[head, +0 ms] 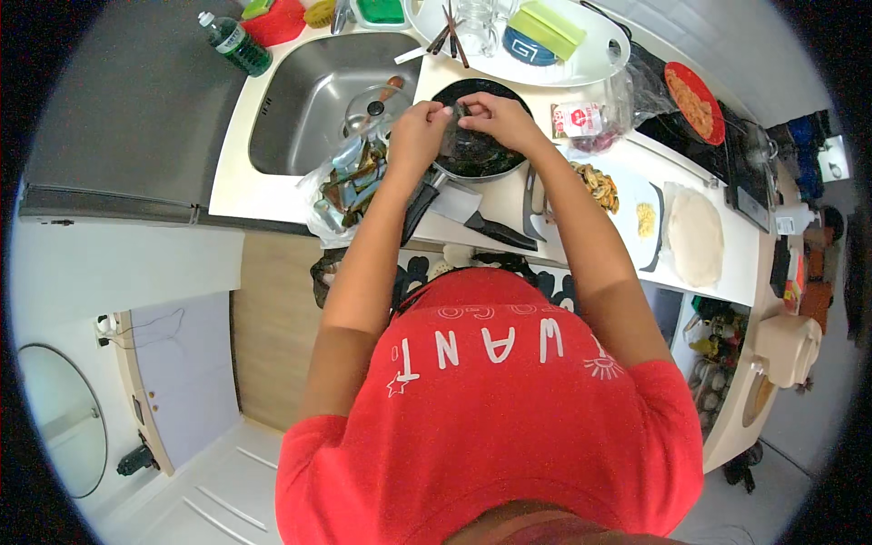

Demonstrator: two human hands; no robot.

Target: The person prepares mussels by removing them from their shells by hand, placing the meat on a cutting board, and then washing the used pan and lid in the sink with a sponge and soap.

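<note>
My left hand (421, 129) and my right hand (503, 121) meet over a black frying pan (480, 153). Between their pinched fingertips is a small dark piece (461, 110), possibly a mussel; the fingers partly cover it. Dark wet matter lies in the pan, too unclear to name. By my left forearm, a clear plastic bag (325, 216) holds several green-edged mussel shells (351, 180). Under my right forearm lies a cutting board (630, 194) with a heap of shelled mussel meat (599, 185) and a small pile of minced pale food (645, 219).
A cleaver (458, 203) lies at the counter's front edge beside the pan handle (420, 208). The steel sink (300, 102) holds a glass lid (364, 112). Behind the pan stands a white tray (579, 71) with glass mugs (477, 30). A red plate of food (695, 102) sits far right.
</note>
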